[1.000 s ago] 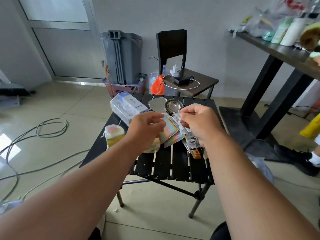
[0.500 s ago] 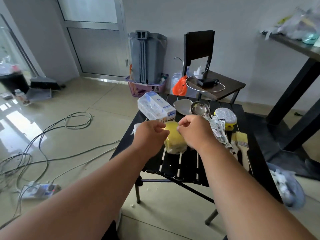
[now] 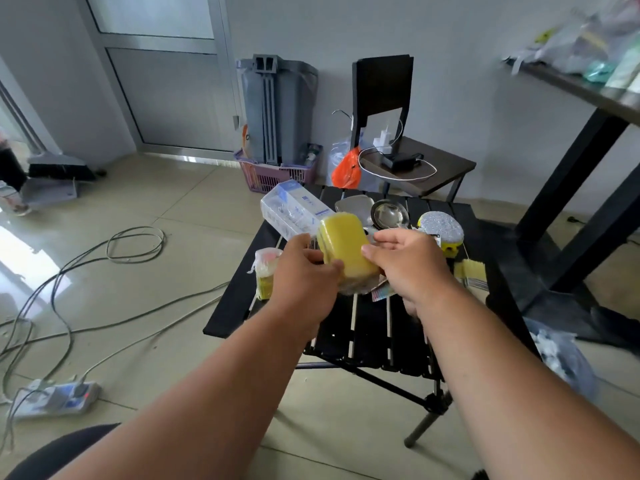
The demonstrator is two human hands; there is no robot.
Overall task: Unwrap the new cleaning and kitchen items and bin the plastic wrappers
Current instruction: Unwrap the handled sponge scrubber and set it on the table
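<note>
I'm holding the yellow sponge (image 3: 346, 247) above the worktop (image 3: 367, 327), long axis pointing away from me; left hand (image 3: 304, 271) fingers curling round its near end, right hand (image 3: 408, 261) fingers pinching its right edge, probably wrapper.

Yellow against black slats

A plain yellow sponge (image 3: 346, 247) is seen above the black slatted table (image 3: 363, 334); a silver-speckled scrubber (image 3: 440, 226), an orange bag (image 3: 346, 169) and a lilac basket (image 3: 273, 174) are shown behind.
</note>
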